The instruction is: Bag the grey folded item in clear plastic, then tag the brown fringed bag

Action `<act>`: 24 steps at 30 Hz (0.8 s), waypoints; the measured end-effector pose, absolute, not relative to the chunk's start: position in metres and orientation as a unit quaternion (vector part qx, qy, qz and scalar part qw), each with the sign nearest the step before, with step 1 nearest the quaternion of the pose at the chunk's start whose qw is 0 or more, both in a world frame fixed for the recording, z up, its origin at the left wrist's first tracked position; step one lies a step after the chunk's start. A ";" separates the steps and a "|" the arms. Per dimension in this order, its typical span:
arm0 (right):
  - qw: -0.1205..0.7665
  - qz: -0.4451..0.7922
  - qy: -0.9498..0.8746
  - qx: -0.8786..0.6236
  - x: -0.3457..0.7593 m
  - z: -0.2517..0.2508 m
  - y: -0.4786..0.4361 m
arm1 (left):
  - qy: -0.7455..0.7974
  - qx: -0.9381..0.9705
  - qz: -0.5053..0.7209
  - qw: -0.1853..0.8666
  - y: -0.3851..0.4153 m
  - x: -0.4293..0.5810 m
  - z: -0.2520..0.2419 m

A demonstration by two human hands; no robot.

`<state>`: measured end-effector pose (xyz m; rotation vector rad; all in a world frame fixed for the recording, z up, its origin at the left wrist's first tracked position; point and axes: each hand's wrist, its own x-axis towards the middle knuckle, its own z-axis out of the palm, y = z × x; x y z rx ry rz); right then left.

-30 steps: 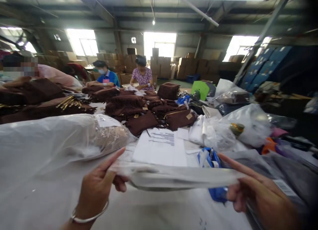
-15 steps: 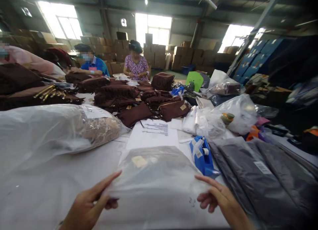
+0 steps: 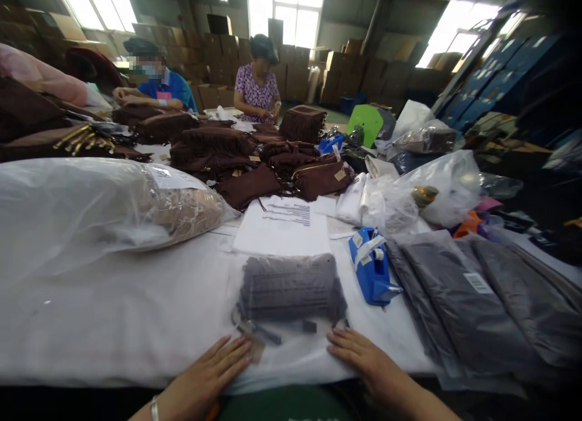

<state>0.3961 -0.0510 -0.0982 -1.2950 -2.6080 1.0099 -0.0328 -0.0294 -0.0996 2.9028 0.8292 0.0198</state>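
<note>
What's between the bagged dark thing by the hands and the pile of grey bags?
In the head view, a blue tape dispenser sits on the white table between the clear bag with the dark folded item and the stack of grey bagged items.

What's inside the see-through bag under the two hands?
Inside the clear bag lies a folded dark brown fringed item with a small tag. The left hand and right hand press flat on its near edge. What is folded inside is hidden.

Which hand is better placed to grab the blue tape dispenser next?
The right hand, probably. It rests on the near edge of the bagged item, and the tape dispenser sits just beyond it on the same side. The left hand would have to cross over the bag.
</note>
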 end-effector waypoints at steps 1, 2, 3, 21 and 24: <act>0.025 0.350 -0.831 -0.431 0.393 -0.090 -0.047 | 0.278 0.959 0.016 0.060 -0.026 -0.033 -0.101; 0.030 0.365 -0.814 -0.450 0.389 -0.080 -0.045 | 0.288 0.955 0.034 0.059 -0.024 -0.033 -0.103; 0.043 0.377 -0.797 -0.470 0.382 -0.070 -0.043 | 0.305 0.948 0.062 0.060 -0.023 -0.034 -0.104; 0.074 0.138 -0.888 -0.432 0.187 -0.109 -0.002 | 0.493 0.775 0.388 0.074 -0.040 0.000 -0.100; 0.116 0.125 -0.897 -0.407 0.193 -0.106 -0.009 | 0.476 0.788 0.386 0.058 -0.043 -0.003 -0.100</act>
